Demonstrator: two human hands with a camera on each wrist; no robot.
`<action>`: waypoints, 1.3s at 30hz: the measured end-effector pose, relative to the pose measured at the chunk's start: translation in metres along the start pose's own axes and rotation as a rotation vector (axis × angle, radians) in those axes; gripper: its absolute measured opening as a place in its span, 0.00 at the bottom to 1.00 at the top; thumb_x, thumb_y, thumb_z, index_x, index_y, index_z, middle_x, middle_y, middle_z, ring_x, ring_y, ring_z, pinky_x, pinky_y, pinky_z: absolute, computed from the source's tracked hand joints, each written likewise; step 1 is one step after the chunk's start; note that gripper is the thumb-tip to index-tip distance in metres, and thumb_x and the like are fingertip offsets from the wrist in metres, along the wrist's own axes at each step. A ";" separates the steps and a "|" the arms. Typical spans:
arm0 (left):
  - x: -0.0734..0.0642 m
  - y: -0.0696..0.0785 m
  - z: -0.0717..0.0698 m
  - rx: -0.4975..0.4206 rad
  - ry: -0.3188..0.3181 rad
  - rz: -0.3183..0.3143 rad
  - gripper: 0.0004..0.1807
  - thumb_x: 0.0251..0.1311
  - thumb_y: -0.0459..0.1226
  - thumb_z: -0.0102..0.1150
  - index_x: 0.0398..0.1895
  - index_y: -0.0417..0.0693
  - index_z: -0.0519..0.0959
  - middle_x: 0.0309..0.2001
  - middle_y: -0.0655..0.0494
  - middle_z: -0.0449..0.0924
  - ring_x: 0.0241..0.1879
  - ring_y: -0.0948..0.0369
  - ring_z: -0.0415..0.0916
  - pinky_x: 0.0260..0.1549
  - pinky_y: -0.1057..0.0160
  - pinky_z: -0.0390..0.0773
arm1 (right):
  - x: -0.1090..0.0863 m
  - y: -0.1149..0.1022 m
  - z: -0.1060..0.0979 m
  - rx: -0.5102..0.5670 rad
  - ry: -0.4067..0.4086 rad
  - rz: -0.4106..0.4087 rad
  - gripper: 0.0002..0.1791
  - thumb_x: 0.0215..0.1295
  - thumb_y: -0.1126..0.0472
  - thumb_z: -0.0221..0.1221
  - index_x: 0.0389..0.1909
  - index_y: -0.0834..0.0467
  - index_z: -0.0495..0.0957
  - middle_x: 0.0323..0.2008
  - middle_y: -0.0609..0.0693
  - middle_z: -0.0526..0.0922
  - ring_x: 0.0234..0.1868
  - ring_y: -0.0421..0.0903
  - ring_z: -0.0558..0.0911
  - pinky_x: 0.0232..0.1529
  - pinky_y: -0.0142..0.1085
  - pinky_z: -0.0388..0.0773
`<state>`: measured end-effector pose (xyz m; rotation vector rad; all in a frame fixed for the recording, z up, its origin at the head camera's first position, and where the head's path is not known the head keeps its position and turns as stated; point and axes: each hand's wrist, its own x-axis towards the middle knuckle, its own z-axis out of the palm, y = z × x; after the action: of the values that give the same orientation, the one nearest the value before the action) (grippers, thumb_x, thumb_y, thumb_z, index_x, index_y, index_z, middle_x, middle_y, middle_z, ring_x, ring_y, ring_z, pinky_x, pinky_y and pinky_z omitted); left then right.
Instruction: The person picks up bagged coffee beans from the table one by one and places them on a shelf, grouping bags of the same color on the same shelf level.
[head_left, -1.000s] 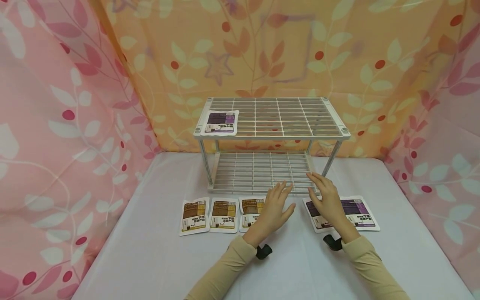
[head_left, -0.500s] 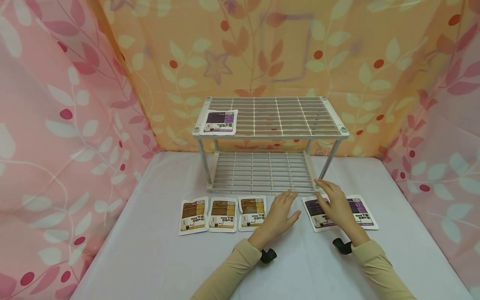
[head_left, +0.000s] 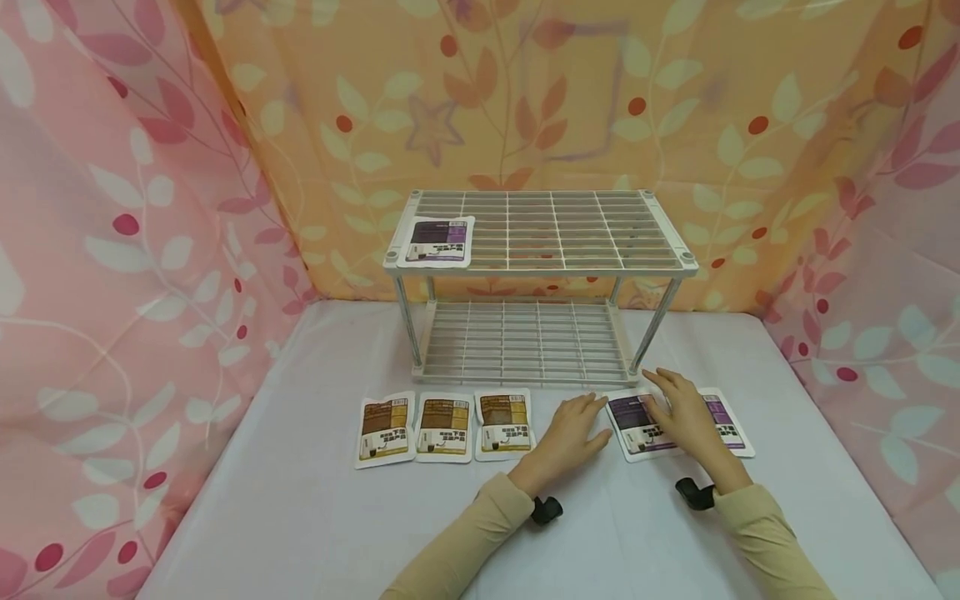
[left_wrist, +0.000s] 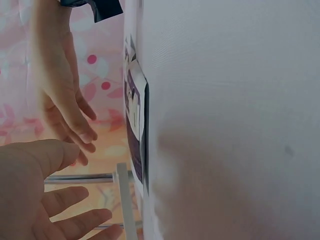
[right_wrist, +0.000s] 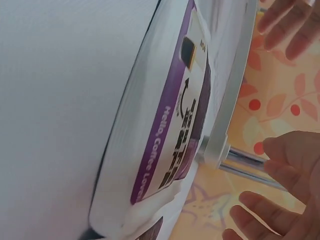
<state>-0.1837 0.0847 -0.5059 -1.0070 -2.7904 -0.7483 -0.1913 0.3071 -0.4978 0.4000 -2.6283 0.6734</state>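
Two purple-labelled coffee pouches lie side by side at the table's right: the left one (head_left: 628,429) and the right one (head_left: 729,427), partly hidden by my right hand (head_left: 686,421). That hand hovers over them, fingers loosely extended, holding nothing. My left hand (head_left: 564,442) hangs above the cloth between the brown-labelled pouches and the purple ones, fingers relaxed. The left wrist view shows both hands apart from the purple pouch (left_wrist: 135,105). In the right wrist view, a pouch (right_wrist: 167,125) lies beside my right hand, with a gap between them.
A two-tier white wire rack (head_left: 585,233) stands behind the pouches. Another purple-labelled pouch (head_left: 438,242) lies on its top left corner. Three brown-labelled pouches (head_left: 444,429) sit in a row on the white cloth (head_left: 300,517), left of my hands. Patterned curtains surround the table.
Both hands have moved to the right and slightly toward the front edge, uncovering the rightmost brown-labelled pouch and more of the left purple one. The pouches and rack have stayed put.
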 end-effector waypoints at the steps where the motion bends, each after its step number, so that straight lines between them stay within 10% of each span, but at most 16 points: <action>1: 0.000 0.001 0.002 0.010 -0.002 0.004 0.27 0.66 0.47 0.47 0.66 0.47 0.63 0.63 0.47 0.67 0.63 0.53 0.64 0.63 0.53 0.62 | -0.001 0.001 -0.001 -0.003 -0.017 0.013 0.25 0.56 0.66 0.61 0.56 0.66 0.72 0.53 0.72 0.70 0.52 0.70 0.69 0.50 0.64 0.64; 14: 0.005 0.007 0.022 0.103 -0.016 0.044 0.27 0.65 0.49 0.49 0.63 0.46 0.68 0.55 0.53 0.75 0.57 0.58 0.69 0.59 0.63 0.65 | -0.011 0.010 -0.010 -0.048 -0.208 0.144 0.25 0.59 0.64 0.59 0.56 0.70 0.70 0.49 0.73 0.74 0.50 0.70 0.72 0.51 0.61 0.67; 21: 0.007 0.012 0.026 0.128 -0.021 0.058 0.26 0.64 0.50 0.49 0.62 0.48 0.69 0.55 0.55 0.76 0.56 0.57 0.70 0.58 0.63 0.66 | -0.016 0.013 -0.009 -0.045 -0.244 0.151 0.24 0.57 0.64 0.60 0.54 0.71 0.71 0.27 0.57 0.77 0.27 0.48 0.70 0.30 0.44 0.70; 39: 0.006 0.012 0.026 -0.068 0.018 0.034 0.23 0.63 0.45 0.53 0.60 0.50 0.71 0.57 0.59 0.75 0.53 0.61 0.74 0.53 0.67 0.71 | -0.018 -0.001 -0.008 0.008 -0.236 0.193 0.25 0.54 0.64 0.63 0.52 0.70 0.73 0.20 0.53 0.68 0.21 0.43 0.64 0.20 0.33 0.59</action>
<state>-0.1783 0.1081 -0.5222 -1.0507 -2.7432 -0.8482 -0.1726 0.3133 -0.4994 0.2422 -2.9168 0.7373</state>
